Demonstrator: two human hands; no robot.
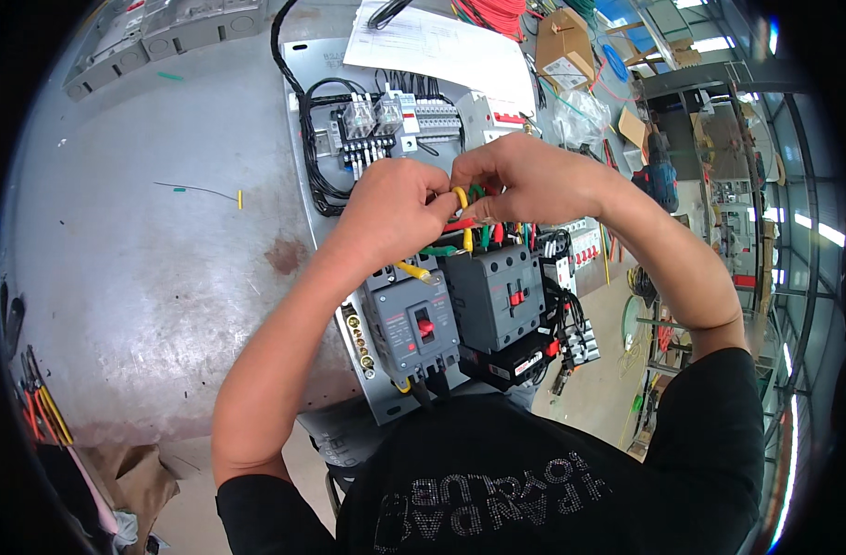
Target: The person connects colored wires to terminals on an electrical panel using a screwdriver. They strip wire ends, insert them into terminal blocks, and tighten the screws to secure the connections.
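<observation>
- so, your yellow wire [463, 198] sits just beyond the dark contactor [501, 301], long axis running toward it, far end hooked over.
- beyond the contactor your left hand [390, 205] and right hand [537, 180] meet, fingers curled, pinching the wire.

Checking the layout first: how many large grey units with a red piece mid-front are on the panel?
2: the left grey unit, below the left hand in the picture, and the right grey unit beside it. That hand covers part of the panel, possibly hiding more.
</observation>
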